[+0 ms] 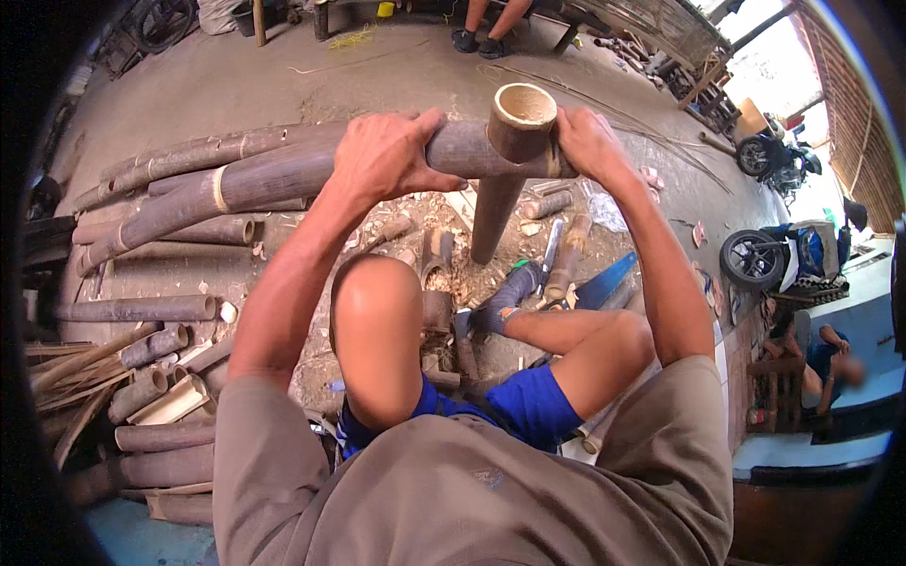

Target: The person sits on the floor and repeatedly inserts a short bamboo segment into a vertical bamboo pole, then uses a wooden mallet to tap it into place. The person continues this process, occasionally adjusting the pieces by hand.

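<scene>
A long dark bamboo pole (274,179) is raised in front of me, slanting down to the left. My left hand (387,156) wraps over it with the thumb along its near side. A shorter bamboo tube (522,132) crosses the pole near its right end, its pale open top upward and its lower length hanging below. My right hand (587,141) grips the pole's right end, close beside the tube; some of its fingers are hidden. Below, a blue saw blade (607,281) lies by my foot among bamboo pieces and wood chips.
More bamboo poles (142,309) lie on the ground at the left, above a pile of cut tubes and split strips (90,363). Two motorbikes (755,259) stand at the right. One person sits at the lower right (821,368); another person's feet (478,42) show at the top.
</scene>
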The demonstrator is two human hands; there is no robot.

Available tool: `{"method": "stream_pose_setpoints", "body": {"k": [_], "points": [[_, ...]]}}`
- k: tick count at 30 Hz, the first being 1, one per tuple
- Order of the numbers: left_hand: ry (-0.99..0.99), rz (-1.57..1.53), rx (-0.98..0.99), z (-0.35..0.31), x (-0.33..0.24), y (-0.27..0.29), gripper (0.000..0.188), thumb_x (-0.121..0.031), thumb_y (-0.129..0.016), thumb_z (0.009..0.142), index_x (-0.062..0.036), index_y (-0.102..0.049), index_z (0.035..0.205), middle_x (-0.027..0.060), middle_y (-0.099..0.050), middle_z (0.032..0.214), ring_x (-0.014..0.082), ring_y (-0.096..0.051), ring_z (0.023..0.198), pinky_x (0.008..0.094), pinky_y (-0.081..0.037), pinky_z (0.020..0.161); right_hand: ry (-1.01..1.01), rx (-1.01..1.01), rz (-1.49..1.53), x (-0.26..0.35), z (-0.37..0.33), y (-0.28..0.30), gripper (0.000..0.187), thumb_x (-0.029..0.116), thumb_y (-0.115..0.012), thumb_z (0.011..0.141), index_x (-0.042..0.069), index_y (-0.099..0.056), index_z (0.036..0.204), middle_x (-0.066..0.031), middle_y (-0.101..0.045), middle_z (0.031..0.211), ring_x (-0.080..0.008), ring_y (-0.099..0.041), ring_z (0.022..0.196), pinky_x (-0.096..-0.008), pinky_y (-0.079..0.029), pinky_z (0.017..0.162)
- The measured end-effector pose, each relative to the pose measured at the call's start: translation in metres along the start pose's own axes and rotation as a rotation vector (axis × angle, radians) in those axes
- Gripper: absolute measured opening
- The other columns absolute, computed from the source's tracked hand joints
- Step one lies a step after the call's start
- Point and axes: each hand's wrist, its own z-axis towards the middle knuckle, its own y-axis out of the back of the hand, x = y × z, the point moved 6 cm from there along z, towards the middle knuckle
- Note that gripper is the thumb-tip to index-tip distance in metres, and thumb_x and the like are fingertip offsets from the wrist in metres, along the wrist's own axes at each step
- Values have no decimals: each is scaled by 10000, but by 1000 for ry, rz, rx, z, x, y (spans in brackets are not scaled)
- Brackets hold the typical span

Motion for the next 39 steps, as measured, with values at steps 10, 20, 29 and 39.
{"method": "stream_pose_setpoints", "body": {"k": [10,20,29,39], "points": [[2,-10,99,14,-11,26,775,-633,-868,647,-104,-686,1183,221,-748,915,432,-729,892,523,-554,773,138,41,108,34,7,40,491,395,-481,1079,-27,-731,1085,-327,-721,1002,-450,-734,966,-507,-542,844],[33,-10,180,18,-6,-17,751,-625,-858,646,-88,-672,1138,233,-748,912,450,-728,888,548,-557,774,307,18,212,-1,-19,9,517,438,-557,1023,-20,-680,1231,-303,-686,1168,-483,-633,1155,-548,-482,1004],[-47,-45,165,17,-14,-20,803,-625,-862,639,-75,-692,1199,221,-757,919,441,-730,888,527,-564,796,413,269,-136,34,-15,6,915,847,-809,596,114,-793,1144,-215,-782,1012,-411,-752,934,-500,-595,821],[64,-44,257,19,-9,-11,747,-588,-895,623,-114,-718,1172,196,-769,922,410,-745,904,505,-577,815,375,154,-140,25,-10,-3,863,784,-846,590,50,-807,1043,-209,-779,909,-380,-763,844,-479,-601,805]]}}
